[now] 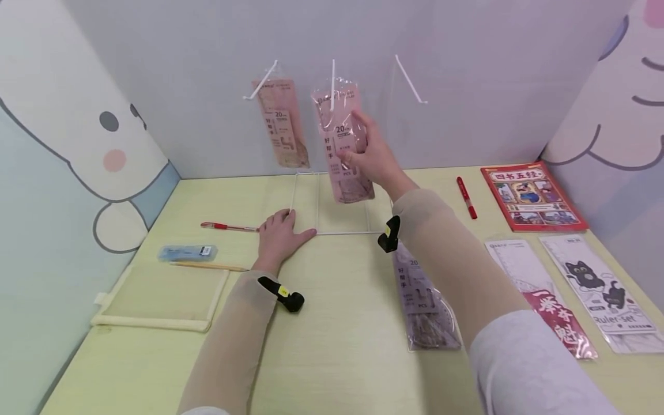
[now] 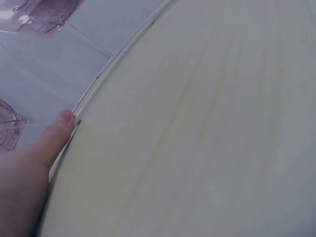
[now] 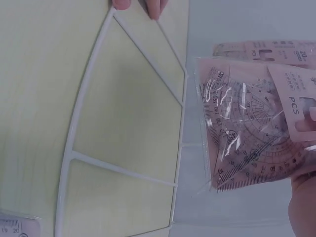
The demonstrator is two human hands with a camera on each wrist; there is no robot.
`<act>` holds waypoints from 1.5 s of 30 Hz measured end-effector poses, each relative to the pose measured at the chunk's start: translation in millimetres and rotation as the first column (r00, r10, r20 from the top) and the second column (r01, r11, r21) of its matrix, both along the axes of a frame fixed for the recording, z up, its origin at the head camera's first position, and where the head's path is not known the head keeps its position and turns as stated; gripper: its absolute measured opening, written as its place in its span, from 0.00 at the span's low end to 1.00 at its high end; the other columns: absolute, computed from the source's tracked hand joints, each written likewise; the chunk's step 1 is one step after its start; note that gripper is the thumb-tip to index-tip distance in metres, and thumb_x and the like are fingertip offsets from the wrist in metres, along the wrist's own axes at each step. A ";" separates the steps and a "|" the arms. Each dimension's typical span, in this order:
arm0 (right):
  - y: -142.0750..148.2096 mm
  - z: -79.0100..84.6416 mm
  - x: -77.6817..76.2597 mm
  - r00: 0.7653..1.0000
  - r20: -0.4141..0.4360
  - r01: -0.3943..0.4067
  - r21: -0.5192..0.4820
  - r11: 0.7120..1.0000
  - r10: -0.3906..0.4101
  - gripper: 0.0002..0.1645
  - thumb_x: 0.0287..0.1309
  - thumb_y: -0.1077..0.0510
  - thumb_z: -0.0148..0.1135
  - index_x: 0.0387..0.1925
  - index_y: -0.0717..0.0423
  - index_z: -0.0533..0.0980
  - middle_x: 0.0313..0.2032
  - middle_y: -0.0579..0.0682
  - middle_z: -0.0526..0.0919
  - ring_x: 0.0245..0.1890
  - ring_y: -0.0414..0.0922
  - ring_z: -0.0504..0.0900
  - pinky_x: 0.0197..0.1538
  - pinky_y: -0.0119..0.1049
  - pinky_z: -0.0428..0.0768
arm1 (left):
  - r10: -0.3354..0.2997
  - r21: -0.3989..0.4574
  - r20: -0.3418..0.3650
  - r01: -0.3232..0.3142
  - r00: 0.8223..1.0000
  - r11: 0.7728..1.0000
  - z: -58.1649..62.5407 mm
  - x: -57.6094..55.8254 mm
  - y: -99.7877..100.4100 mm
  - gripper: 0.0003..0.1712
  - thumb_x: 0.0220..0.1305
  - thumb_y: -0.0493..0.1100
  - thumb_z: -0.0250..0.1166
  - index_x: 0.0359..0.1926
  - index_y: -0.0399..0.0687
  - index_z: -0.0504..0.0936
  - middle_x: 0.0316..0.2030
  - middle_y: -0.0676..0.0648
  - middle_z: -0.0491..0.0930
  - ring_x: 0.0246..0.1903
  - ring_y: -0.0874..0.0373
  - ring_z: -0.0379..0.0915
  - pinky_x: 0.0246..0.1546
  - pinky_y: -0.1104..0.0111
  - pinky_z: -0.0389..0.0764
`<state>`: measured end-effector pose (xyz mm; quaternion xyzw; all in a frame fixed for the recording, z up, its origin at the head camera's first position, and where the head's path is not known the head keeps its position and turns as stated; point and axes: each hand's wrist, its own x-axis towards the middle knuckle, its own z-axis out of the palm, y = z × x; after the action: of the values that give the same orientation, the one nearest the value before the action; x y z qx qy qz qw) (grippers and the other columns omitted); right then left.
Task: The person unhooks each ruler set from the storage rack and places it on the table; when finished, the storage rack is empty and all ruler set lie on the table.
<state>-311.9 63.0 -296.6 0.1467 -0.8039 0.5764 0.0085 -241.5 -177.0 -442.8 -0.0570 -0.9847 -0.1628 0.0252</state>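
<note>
My right hand grips a pink ruler set in a clear packet by its right side, thumb across the front. The packet's top overlaps the middle white hook in the head view. Its protractor and triangle show in the right wrist view. A second pink ruler set hangs from the left hook. My left hand rests on the front left corner of the white wire rack base, fingers spread and thumb against the wire.
The right hook bears nothing. Below my right forearm lies another ruler set. Two more ruler packs, a red book and a red pen lie right. Left are a pen, blue case, pencil and pouch.
</note>
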 end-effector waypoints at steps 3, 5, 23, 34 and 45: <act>-0.8 -0.9 5.5 1.000 -0.006 -0.004 0.002 1.000 0.004 0.56 0.50 0.56 0.69 0.69 0.22 0.44 0.52 0.52 0.75 0.45 0.48 0.81 0.44 0.45 0.80 | -0.003 0.002 0.007 0.003 1.000 1.000 0.4 0.4 -0.3 0.54 0.54 0.77 0.50 0.69 0.43 0.60 0.67 0.40 0.56 0.64 0.40 0.51 0.61 0.44 0.52; -1.9 -1.2 9.9 1.000 -0.019 -0.007 0.012 1.000 0.007 0.56 0.51 0.57 0.68 0.69 0.21 0.44 0.52 0.53 0.74 0.43 0.48 0.81 0.42 0.43 0.81 | 0.000 0.003 0.012 0.000 1.000 1.000 0.5 1.2 -1.1 0.54 0.54 0.77 0.51 0.69 0.43 0.60 0.67 0.40 0.56 0.64 0.40 0.51 0.61 0.44 0.51; 7.2 3.5 43.4 0.997 -0.066 -0.045 0.040 0.998 0.047 0.53 0.56 0.61 0.64 0.69 0.25 0.43 0.45 0.55 0.75 0.38 0.49 0.81 0.36 0.41 0.82 | -0.006 0.025 0.014 0.006 1.000 1.000 2.8 3.2 -0.4 0.54 0.54 0.76 0.51 0.69 0.44 0.60 0.67 0.40 0.56 0.65 0.40 0.50 0.61 0.45 0.51; 11.5 7.8 60.3 0.997 -0.046 -0.052 0.049 0.997 0.054 0.51 0.57 0.60 0.64 0.68 0.23 0.44 0.45 0.54 0.74 0.38 0.48 0.81 0.35 0.40 0.82 | -0.013 0.039 0.001 0.013 1.000 0.999 0.6 0.0 -2.7 0.55 0.53 0.78 0.50 0.69 0.43 0.60 0.67 0.40 0.56 0.64 0.39 0.50 0.61 0.44 0.51; 12.2 3.3 76.3 0.994 -0.056 -0.094 0.023 0.995 0.095 0.51 0.57 0.63 0.62 0.68 0.26 0.44 0.45 0.55 0.76 0.36 0.49 0.83 0.33 0.40 0.83 | -0.021 0.047 0.017 0.021 1.000 0.999 -0.7 0.9 -1.4 0.55 0.53 0.78 0.49 0.69 0.43 0.60 0.67 0.40 0.55 0.65 0.40 0.49 0.62 0.44 0.50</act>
<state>-235.5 75.2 -293.4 0.2008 -0.8014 0.5634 0.0025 -240.6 -178.4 -443.5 -0.0654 -0.9801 -0.1866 0.0165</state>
